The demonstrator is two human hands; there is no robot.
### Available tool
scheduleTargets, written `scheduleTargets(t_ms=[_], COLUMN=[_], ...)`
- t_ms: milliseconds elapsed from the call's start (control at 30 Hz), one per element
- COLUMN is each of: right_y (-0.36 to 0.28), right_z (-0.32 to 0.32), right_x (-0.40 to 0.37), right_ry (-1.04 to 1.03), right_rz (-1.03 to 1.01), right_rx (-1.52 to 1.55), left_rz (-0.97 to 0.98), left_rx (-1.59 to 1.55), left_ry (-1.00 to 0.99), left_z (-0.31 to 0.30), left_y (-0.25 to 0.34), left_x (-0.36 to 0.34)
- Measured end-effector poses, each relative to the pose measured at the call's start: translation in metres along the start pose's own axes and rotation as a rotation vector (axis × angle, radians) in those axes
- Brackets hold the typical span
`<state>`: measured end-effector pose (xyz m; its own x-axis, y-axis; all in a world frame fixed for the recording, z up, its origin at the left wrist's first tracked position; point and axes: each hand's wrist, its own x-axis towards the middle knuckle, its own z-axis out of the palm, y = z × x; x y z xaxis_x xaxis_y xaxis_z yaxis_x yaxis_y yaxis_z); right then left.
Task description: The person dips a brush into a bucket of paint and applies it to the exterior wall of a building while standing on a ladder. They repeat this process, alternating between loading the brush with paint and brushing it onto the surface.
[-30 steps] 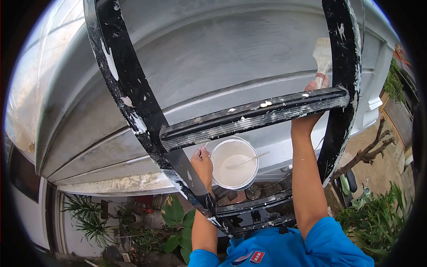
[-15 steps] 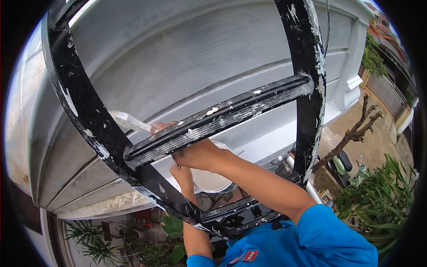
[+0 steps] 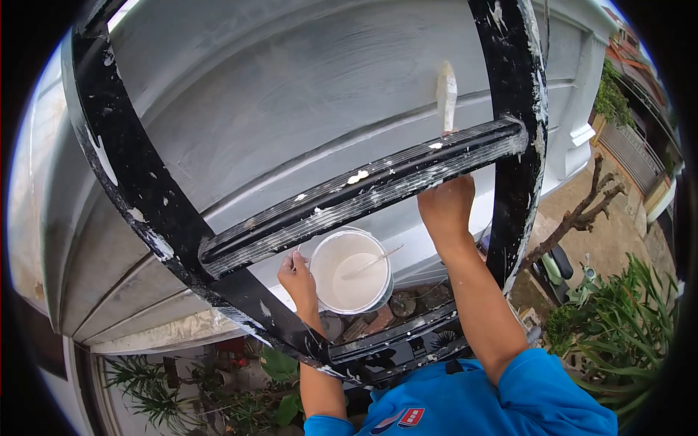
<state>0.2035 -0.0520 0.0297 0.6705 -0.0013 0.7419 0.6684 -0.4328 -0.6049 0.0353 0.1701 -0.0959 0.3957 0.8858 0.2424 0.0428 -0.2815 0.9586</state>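
My right hand reaches behind the ladder rung, closed round a paintbrush whose pale bristles point up against the grey wall. The rung hides part of the fingers and handle. My left hand is pinched on the thin handle of a white bucket, at the bucket's left rim. Pale paint fills the lower part of the bucket, and a thin stick leans in it.
Paint-spotted black ladder rails stand left and right. A lower rung crosses near my blue shirt. A bare branch, a parked motorbike and green plants are at the right; potted plants are below left.
My right hand and the brush have swung from the left side to the right along the wall, uncovering the bucket. The brush now points up. My left hand has stayed nearly in place.
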Motion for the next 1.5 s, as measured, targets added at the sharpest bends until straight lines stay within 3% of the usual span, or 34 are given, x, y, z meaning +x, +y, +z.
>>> scheduleTargets(t_ms=[100, 200, 300, 333, 400, 433, 600, 700, 733, 767, 833, 867, 933, 1000, 1100, 1133, 1200, 1233, 1300, 1333, 1367, 1400, 1467, 1500], right_y=[-0.089, -0.156, -0.155, -0.139, -0.096, -0.07, 0.018, 0.024, 0.02, 0.015, -0.054, -0.07, -0.091, -0.114, -0.119, -0.115, -0.08, -0.059, -0.025, -0.017, -0.007, 0.017, 0.017, 0.007], right_z=[0.015, 0.014, 0.028, 0.037, 0.043, 0.03, -0.035, -0.027, -0.018, -0.011, -0.008, 0.012, 0.019, 0.014, 0.01, 0.013, 0.023, 0.023, -0.013, -0.033, -0.045, -0.034, -0.019, -0.018], right_x=[-0.03, -0.061, -0.059, -0.056, -0.038, -0.024, -0.007, -0.007, -0.003, -0.003, 0.0, -0.011, -0.041, -0.061, -0.053, -0.047, -0.028, -0.014, 0.015, 0.014, 0.016, 0.004, 0.005, 0.009], right_ry=[-0.204, -0.736, -0.742, -0.706, -0.489, -0.515, 0.007, 0.067, 0.129, -0.04, -0.146, 0.066, -0.247, -0.56, -0.644, -0.656, -0.417, -0.287, -0.207, -0.168, -0.106, -0.067, 0.221, 0.164], right_rz=[-0.243, -0.277, -0.29, -0.309, -0.211, -0.164, 0.171, 0.126, 0.019, 0.08, -0.038, -0.176, -0.246, -0.283, -0.314, -0.345, -0.336, -0.331, -0.226, 0.004, 0.009, 0.074, -0.076, -0.048], right_rx=[0.093, 0.337, 0.487, 0.426, 0.481, 0.367, 0.147, 0.002, 0.013, -0.077, 0.085, 0.108, 0.084, 0.089, 0.36, 0.441, 0.48, 0.474, 0.334, 0.421, 0.369, 0.122, 0.046, 0.001], left_rz=[0.054, 0.116, 0.217, 0.172, -0.018, 0.0, 0.062, 0.039, 0.023, 0.0, 0.015, 0.028, -0.021, 0.04, 0.094, 0.041, -0.069, 0.0, 0.056, 0.075, 0.067, 0.052, 0.032, 0.039], left_rx=[-0.064, -0.113, -0.175, -0.085, 0.106, 0.087, 0.059, 0.094, 0.103, 0.116, 0.042, 0.001, 0.06, -0.087, -0.237, -0.126, 0.101, 0.037, 0.055, 0.065, 0.05, 0.055, 0.078, 0.075], left_ry=[-0.026, -0.066, 0.0, -0.002, -0.038, -0.018, 0.036, 0.006, -0.001, -0.013, -0.004, 0.002, -0.025, 0.017, 0.013, -0.005, -0.033, -0.043, -0.013, 0.001, -0.004, 0.002, -0.006, -0.008], left_z=[0.0, 0.004, 0.009, 0.004, -0.006, -0.004, 0.002, 0.001, 0.0, -0.001, 0.0, 0.002, 0.0, 0.003, 0.006, 0.005, -0.006, -0.004, -0.002, -0.001, 0.0, 0.001, 0.0, 0.001], left_y=[-0.019, 0.01, -0.007, -0.012, 0.009, 0.007, 0.0, -0.001, 0.002, 0.005, 0.012, 0.016, -0.005, -0.013, -0.004, -0.005, -0.01, -0.012, -0.011, -0.012, 0.005, 0.004, 0.002, 0.004], left_x=[0.008, -0.004, -0.003, 0.0, -0.002, -0.002, 0.0, 0.007, 0.006, 0.002, -0.004, -0.003, 0.005, 0.009, 0.004, 0.005, 0.007, 0.005, 0.006, 0.003, -0.002, -0.002, 0.001, 0.004])
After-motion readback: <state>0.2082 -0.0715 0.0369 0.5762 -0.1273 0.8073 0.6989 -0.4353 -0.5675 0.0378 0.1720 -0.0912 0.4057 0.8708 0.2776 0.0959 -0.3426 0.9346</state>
